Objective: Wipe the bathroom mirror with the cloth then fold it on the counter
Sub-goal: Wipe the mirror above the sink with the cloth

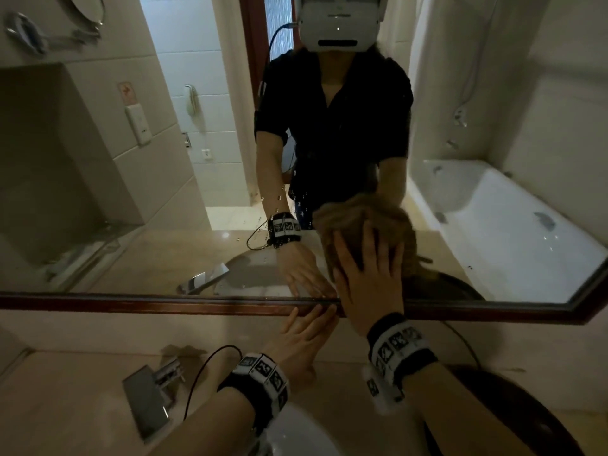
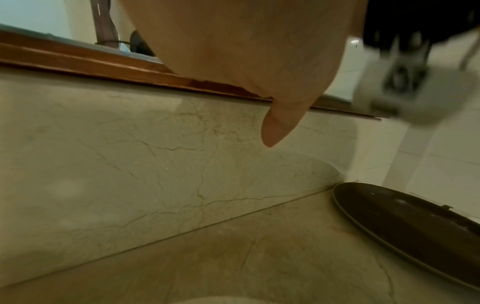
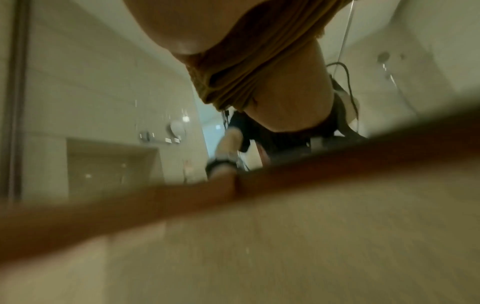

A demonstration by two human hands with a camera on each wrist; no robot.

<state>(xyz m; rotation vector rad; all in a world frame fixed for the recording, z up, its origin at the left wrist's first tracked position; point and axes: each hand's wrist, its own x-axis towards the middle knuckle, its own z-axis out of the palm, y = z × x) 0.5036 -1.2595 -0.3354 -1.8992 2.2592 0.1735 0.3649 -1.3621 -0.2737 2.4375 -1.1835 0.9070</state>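
Observation:
A brown cloth (image 1: 348, 215) lies bunched flat against the lower part of the mirror (image 1: 164, 159). My right hand (image 1: 368, 258) presses on it with straight, spread fingers. In the right wrist view the cloth (image 3: 233, 72) is creased under the palm. My left hand (image 1: 306, 327) reaches forward, and its straight fingers touch the mirror's wooden bottom frame (image 1: 164, 302), just left of the right hand. It holds nothing. In the left wrist view only the palm and thumb of the left hand (image 2: 275, 123) show. Water drops dot the glass left of the cloth.
A marble counter (image 1: 82, 390) runs below the mirror, with a chrome faucet (image 1: 148, 399) at the left and a white sink (image 1: 296, 436) under my left forearm. A dark round tray (image 1: 510, 406) sits on the counter at the right.

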